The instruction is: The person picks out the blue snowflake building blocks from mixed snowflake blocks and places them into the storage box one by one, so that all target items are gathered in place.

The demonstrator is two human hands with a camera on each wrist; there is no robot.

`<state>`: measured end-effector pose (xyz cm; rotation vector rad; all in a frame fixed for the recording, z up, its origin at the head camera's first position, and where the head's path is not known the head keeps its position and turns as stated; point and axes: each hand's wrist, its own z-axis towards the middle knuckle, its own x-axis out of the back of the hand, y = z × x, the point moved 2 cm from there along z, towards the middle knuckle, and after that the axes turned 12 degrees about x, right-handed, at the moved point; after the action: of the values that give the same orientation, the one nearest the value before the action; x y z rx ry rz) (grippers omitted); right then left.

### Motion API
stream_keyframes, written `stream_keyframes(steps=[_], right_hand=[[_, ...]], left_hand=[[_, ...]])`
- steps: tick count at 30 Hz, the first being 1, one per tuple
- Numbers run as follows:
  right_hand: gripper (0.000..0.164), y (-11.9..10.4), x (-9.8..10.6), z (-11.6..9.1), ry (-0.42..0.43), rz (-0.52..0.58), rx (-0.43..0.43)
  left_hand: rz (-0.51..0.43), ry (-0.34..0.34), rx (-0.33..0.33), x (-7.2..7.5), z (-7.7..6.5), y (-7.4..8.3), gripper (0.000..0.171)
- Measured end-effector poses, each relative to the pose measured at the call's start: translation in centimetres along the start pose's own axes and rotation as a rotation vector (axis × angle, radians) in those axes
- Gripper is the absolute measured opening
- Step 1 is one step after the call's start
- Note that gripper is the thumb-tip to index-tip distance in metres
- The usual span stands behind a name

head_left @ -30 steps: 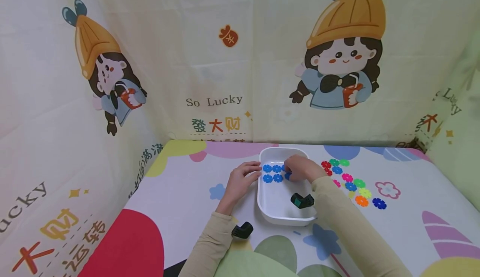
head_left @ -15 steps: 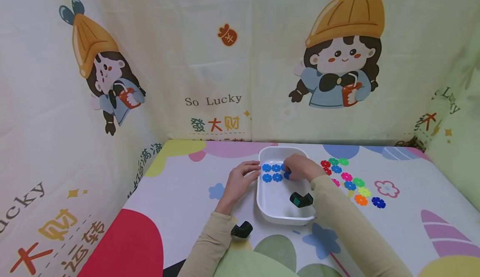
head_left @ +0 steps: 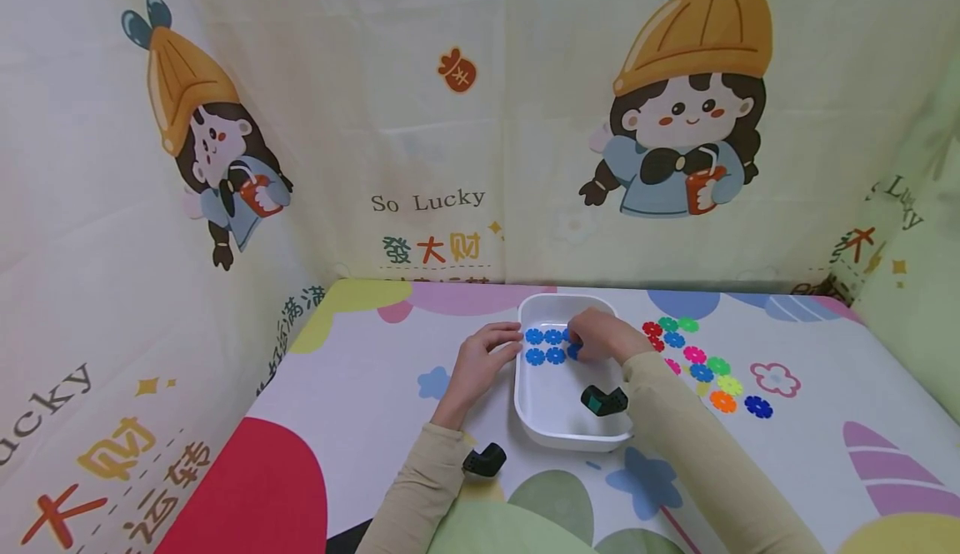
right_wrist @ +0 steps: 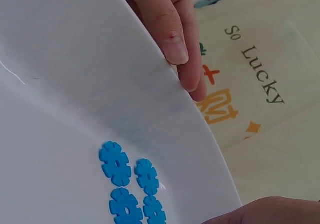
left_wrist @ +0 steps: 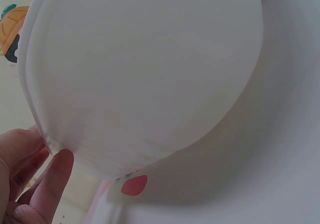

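Note:
In the head view my left hand [head_left: 480, 368] touches the left rim of the white plastic tray [head_left: 573, 441] with its fingertips from outside. The left wrist view shows its fingers [left_wrist: 52, 184] against the outer wall, nearly straight. Inside the tray my right hand [head_left: 602, 336] points downward with curled fingers and pinches a blue snowflake disc [head_left: 573, 352], partly hidden by the hand. Beside it blue snowflake discs [head_left: 555, 356] lie flat in two rows. The right wrist view shows several blue discs [right_wrist: 126, 207] near the wall; that hand's fingertips are out of frame there.
Right of the tray, loose snowflake discs [head_left: 718, 366] in several colours lie on the patterned table, including an orange disc [head_left: 723, 401] and a dark blue disc [head_left: 758, 406]. Printed curtains [head_left: 525, 121] hang close behind the table.
The partly hidden blue disc under my right fingers has shifted slightly left. Both hands and the tray have otherwise stayed in place.

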<state>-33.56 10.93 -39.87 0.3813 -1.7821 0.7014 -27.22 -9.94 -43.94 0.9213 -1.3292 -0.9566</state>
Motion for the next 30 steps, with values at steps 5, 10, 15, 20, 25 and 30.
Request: stream_keyframes(steps=[5,10,15,20,25,30], right_hand=[[0.023,0.2,-0.1,0.0,0.004,0.000,0.006],[0.023,0.3,-0.2,0.1,0.006,-0.003,0.012],[0.022,0.3,-0.2,-0.2,0.018,0.025,0.014],[0.023,0.3,0.3,-0.6,0.063,0.052,0.044],[0.031,0.2,1.1,-1.3,0.119,0.095,0.073],[0.033,0.3,2.0,-2.6,0.196,0.146,0.132]], left_hand=[[-0.006,-0.001,0.004,-0.1,0.0,-0.1,0.021],[-0.005,0.001,0.002,-0.2,0.1,-0.2,0.021],[-0.002,0.000,-0.004,-0.2,0.1,-0.2,0.021],[-0.001,0.000,-0.005,-0.1,0.0,0.0,0.020],[0.000,0.000,-0.007,-0.1,-0.1,0.1,0.021],[0.001,0.000,-0.006,0.0,0.0,0.0,0.020]])
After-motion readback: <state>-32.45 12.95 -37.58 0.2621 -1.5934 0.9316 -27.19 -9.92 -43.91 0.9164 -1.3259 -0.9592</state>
